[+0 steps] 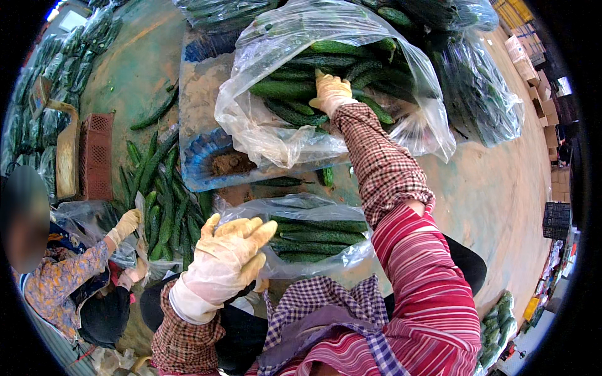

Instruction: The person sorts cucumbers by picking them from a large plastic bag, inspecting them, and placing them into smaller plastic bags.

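Observation:
My right hand (332, 94), in a pale work glove, reaches into a large clear plastic bag (263, 141) of dark green cucumbers. Its fingers curl over the end of a cucumber (282, 89) lying among others, and their undersides are hidden. My left hand (219, 263), gloved too, is raised with its fingers spread and nothing in it. Close beside it, a smaller clear bag (291, 203) holds several cucumbers (323, 237) lying side by side. Left of that bag lies a heap of loose cucumbers (164, 210) on the floor.
A person with a gloved hand (127, 225) sits at the left by the heap. A blue-edged tray (204, 156) lies under the large bag. Further off are a red-brown crate (95, 156), a filled bag (476, 88), stacked bags at the far left and cardboard boxes (547, 106).

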Demonstrator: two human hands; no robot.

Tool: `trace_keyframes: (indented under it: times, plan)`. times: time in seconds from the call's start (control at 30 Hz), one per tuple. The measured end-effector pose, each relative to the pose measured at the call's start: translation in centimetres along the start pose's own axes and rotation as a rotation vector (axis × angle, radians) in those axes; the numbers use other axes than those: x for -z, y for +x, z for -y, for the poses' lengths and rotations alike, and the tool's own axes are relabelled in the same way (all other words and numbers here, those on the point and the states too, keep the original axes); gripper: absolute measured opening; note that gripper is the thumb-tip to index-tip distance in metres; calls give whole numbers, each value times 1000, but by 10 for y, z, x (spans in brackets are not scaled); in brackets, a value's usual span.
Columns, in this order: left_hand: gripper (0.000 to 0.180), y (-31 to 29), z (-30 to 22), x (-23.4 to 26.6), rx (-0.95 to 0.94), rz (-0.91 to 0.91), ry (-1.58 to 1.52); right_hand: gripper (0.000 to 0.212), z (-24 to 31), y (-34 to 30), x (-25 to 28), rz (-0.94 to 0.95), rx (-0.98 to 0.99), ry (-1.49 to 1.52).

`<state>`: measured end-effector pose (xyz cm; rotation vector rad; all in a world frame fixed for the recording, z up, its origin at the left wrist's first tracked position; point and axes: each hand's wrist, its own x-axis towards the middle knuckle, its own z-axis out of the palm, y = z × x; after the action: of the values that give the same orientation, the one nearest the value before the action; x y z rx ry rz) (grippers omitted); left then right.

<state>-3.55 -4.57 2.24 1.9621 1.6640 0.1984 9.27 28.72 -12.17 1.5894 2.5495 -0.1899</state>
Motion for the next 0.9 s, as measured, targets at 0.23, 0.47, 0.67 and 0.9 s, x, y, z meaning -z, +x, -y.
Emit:
trace_keyframes:
  times: [0.23,0.47,0.67,0.9]
  plan:
    - [37,-1,17,-11,102,-377,-421,42,-38,-84,2,594,82,1583]
    - [77,11,3,-29,404,-206,53,70,-14,-177,14,1031,215,2135]
    - [120,20,2,-40,733,304,126,85,10,-210,21,991,411,2101]
    - [92,-2,37,-87,377,125,488,52,36,-215,22,949,199,1788]
